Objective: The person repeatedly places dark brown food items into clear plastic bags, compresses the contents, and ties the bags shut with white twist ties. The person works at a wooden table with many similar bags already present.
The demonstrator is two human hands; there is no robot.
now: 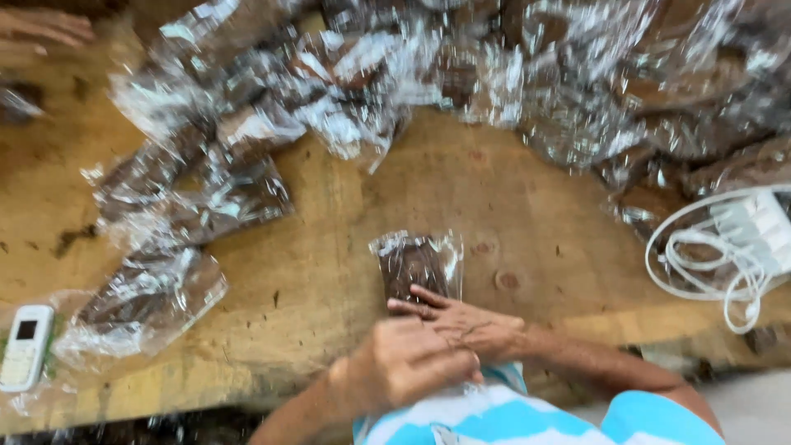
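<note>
A small clear packet [414, 257] filled with a dark brown stuff lies upright on the wooden table [329, 247], just in front of me. My right hand [471, 325] reaches in from the right and lays its fingers across the packet's near end. My left hand [408, 364] is curled into a fist right below it, overlapping the right hand and covering the packet's bottom edge. Blur hides what the left fingers pinch.
Several more clear packets of brown stuff are heaped along the far side [494, 74] and down the left [148, 297]. A white phone [23, 346] lies at the near left. A white power strip with coiled cable [737, 243] sits at the right. Another person's hand [41, 29] is at the top left.
</note>
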